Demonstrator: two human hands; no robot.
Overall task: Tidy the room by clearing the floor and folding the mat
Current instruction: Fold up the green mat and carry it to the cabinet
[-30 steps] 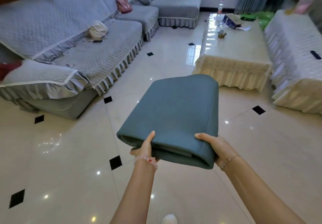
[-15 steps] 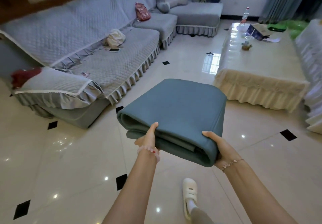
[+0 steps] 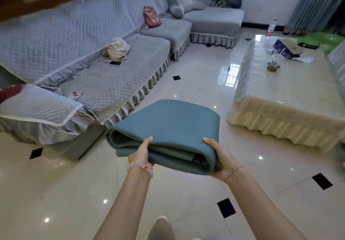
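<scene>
The thick teal folded mat (image 3: 168,127) is held in the air above the glossy cream tiled floor (image 3: 186,82), near the grey quilted sofa (image 3: 104,82). The left hand (image 3: 140,153) and the right hand (image 3: 220,157) each grip its near edge, thumb on top, fingers hidden underneath.

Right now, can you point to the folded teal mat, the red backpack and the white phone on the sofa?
folded teal mat (image 3: 168,123), head view, middle of its top face
red backpack (image 3: 152,17), head view, centre of its front
white phone (image 3: 115,63), head view, middle of its flat face
</scene>
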